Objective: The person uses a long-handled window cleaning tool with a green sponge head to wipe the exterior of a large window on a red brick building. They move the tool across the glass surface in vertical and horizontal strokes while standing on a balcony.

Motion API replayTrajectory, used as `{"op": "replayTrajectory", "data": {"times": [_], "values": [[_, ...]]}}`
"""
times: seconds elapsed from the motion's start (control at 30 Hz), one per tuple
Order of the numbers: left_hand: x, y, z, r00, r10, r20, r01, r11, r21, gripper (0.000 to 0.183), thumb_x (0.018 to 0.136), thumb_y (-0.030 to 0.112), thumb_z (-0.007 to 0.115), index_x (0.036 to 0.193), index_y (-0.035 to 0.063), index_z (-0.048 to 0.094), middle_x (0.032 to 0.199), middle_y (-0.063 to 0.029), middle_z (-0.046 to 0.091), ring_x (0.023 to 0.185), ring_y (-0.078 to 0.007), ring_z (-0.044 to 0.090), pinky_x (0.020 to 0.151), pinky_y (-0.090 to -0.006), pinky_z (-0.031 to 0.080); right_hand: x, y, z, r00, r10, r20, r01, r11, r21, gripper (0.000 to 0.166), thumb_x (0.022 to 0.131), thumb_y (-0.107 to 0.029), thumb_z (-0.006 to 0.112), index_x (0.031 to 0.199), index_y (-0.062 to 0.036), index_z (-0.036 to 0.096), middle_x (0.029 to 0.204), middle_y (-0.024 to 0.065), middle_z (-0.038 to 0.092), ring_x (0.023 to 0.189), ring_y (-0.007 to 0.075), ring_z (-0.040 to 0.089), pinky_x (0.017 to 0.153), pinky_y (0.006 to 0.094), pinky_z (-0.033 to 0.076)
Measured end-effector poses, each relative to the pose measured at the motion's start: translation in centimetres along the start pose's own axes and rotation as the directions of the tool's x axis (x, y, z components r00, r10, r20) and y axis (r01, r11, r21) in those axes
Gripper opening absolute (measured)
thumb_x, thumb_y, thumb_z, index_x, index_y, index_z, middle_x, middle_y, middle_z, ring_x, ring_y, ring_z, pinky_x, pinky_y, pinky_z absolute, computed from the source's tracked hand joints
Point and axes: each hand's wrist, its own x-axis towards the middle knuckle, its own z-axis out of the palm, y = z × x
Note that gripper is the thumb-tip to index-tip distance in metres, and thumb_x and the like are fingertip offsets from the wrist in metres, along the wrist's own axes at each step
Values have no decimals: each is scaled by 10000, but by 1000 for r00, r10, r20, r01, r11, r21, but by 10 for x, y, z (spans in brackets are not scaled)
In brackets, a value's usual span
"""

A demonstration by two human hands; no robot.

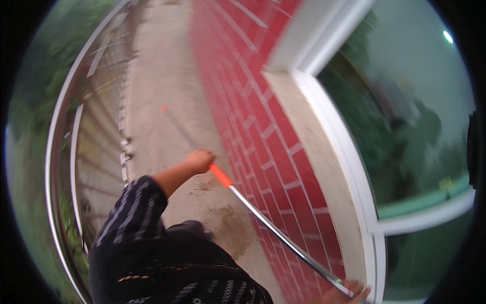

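Observation:
A long metal pole [279, 233] runs slantwise across the view, with an orange sleeve [221, 175] part way along it. My left hand [200, 161] is wrapped around the pole just beyond that sleeve. Past the hand, a thinner grey length continues over the walkway and ends in an orange tip [164, 109]. At the lower right, my right hand [343, 293] holds the silver part near the window frame, its fingers partly spread and blurred. The pole's far lower-right end is cut off by the picture's edge.
A concrete walkway [159, 76] with damp brown stains lies between a metal railing [49, 159] on the left and a red brick-patterned wall [246, 114]. On the right, a white-framed window [357, 163] has a pale sill [315, 144] and reflective glass. Greenery grows beyond the railing.

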Motion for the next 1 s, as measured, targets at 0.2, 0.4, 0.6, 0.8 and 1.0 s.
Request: {"op": "replayTrajectory", "data": {"times": [0.2,0.4,0.6,0.8,1.0], "values": [[16,8,-84,937,244,-250,-245,969,28,160,611,96,631,688,88,491,740,-96,539,786,-286,553,754,-384,446,-63,31,51,901,432,38,-425,862,275,208,832,-189,511,1019,-99,525,745,57,555,698,232,536,659,381,464],[24,-78,-94,999,-21,36,11,965,261,98,650,126,649,685,70,576,741,-115,570,790,-312,561,685,-426,457,-100,91,87,829,542,135,-549,745,379,337,904,-233,421,1178,-39,452,926,111,563,846,235,520,760,436,445],[49,-281,-155,956,96,-276,-26,969,245,209,657,60,631,687,45,424,680,-152,490,695,-368,492,585,-466,367,-156,125,227,834,467,295,-552,724,414,286,944,-177,379,1176,-34,463,929,128,572,929,270,559,884,496,436],[91,-385,-203,953,37,-301,63,947,316,145,744,33,540,689,12,407,656,-200,477,640,-403,474,553,-489,344,-136,209,354,736,554,389,-675,641,364,240,952,-221,373,1088,-83,515,887,116,586,926,299,604,846,463,494],[135,-526,-256,966,-84,-246,160,938,307,355,833,222,566,1056,-38,474,973,-213,546,895,-356,533,777,-429,433,-138,221,507,629,542,557,-771,526,360,253,937,-336,418,924,-91,481,832,75,588,871,239,631,786,395,536]]}}
